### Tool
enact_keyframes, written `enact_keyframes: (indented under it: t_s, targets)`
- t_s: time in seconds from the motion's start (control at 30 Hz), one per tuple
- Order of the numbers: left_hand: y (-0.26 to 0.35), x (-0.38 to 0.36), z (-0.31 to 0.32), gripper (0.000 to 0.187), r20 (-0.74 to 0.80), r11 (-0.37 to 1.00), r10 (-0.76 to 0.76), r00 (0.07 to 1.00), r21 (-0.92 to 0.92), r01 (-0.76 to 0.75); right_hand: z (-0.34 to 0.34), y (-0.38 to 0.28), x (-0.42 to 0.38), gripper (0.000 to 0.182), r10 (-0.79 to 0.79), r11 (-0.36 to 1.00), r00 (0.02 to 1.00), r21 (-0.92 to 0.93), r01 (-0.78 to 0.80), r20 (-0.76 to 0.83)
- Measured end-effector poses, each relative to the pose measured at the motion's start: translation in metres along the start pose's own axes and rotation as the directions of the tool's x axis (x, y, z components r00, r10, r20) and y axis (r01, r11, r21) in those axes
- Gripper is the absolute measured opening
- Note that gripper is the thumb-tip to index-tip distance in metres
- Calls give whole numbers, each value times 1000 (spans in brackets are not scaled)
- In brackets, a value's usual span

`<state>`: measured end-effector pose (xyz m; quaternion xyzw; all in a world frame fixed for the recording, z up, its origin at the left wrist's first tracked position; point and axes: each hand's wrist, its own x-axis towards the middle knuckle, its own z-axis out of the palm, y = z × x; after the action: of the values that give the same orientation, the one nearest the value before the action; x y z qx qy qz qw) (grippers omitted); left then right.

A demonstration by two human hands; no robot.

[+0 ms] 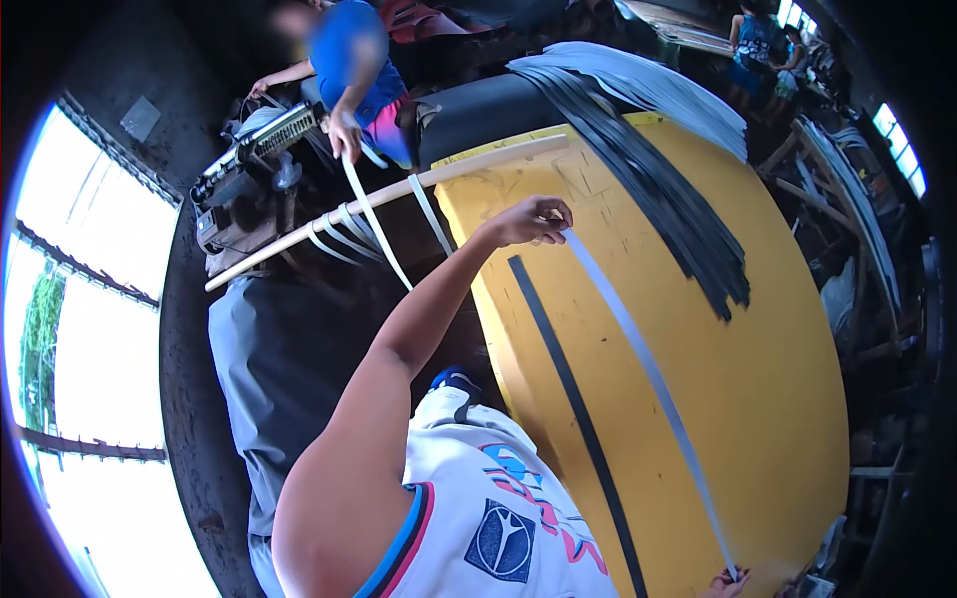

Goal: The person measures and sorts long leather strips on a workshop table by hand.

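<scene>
A long pale grey strip (648, 364) stretches over the yellow table surface (778, 399). My left hand (536, 221) is closed in a pinch on its upper end. At the bottom edge of the view, my right hand (728, 584) holds the lower end between its fingers; that hand is only partly visible. Beside the grey strip, nearer to my body, a black strip (568, 384) lies roughly alongside it on the table.
Black strips (658, 189) and light grey strips (648, 85) are bundled across the table's far end. A wooden pole (289, 239) with strips over it extends left. Another person (357, 55) stands beyond it, holding a white strip (371, 214) near a machine (269, 140). Two people are at upper right.
</scene>
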<state>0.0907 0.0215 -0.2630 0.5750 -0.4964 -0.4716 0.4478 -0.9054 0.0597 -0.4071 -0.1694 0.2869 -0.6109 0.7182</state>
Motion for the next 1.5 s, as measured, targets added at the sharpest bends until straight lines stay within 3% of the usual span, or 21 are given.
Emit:
enact_keyframes:
  t_s: [0.27,0.47,0.9,1.27,1.37,1.43,1.5]
  targets:
    - [-46,17,12,20,-18,988,-139,990,-76,137,-18,-9,-40,41,-69,994,988,-93,56,-137]
    - [-52,10,5,22,-29,932,-127,992,-344,109,-3,-3,-16,37,-92,983,976,-175,57,-198]
    - [-48,-21,-15,18,-80,865,-101,992,-500,48,30,41,61,30,-189,948,933,-306,92,-307]
    - [-78,-9,-15,31,-3,906,-105,994,-412,94,44,48,116,30,-329,890,841,-439,124,-430]
    - [-84,16,-5,38,-46,978,-76,996,-196,66,23,29,71,32,-417,863,744,-485,144,-522]
    - [-86,41,6,38,-49,958,-166,985,-246,149,0,-6,8,33,-510,828,625,-535,170,-591]
    - [-89,66,20,36,-78,943,-199,977,-287,169,-21,1,20,40,-415,904,643,-368,216,-644]
